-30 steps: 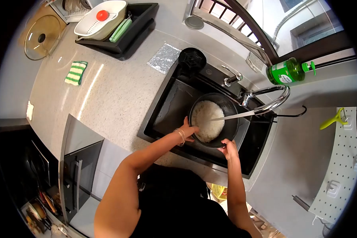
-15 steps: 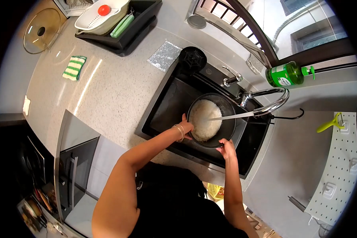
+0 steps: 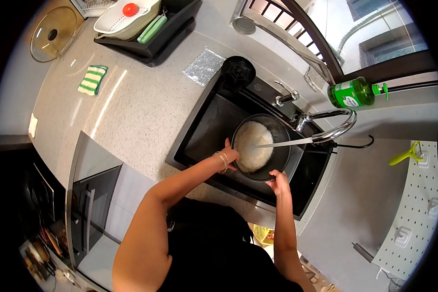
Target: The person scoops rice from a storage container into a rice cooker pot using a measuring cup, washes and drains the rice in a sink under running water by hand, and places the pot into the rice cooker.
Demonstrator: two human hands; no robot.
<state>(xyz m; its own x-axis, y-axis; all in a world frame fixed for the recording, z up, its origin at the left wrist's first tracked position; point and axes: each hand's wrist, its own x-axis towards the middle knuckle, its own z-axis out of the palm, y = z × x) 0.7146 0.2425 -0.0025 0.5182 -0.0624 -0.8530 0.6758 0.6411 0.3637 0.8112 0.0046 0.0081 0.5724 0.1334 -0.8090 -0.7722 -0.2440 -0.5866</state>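
Observation:
A dark round pot (image 3: 280, 158) sits tilted in the black sink (image 3: 199, 127), with white rice (image 3: 253, 155) and cloudy water inside. From the chrome faucet (image 3: 333, 131), a stream of water runs into the rice. My left hand (image 3: 230, 155), with thin bangles at the wrist, grips the pot's left rim, its fingers partly hidden by the wall. At the lower right rim, my right hand (image 3: 278, 182) holds the pot between thumb and fingers.
Behind the sink are a black strainer cup (image 3: 238, 72), a soap dispenser (image 3: 287, 98) and a green detergent bottle (image 3: 353, 92). A striped sponge cloth (image 3: 92, 80) lies on the counter (image 3: 136, 102). A white colander (image 3: 119, 24) rests in a black basin (image 3: 153, 54).
The water over the rice looks slightly whiter and the rice surface less distinct. Both hands keep their hold on the pot while water runs. The whole view has shifted slightly.

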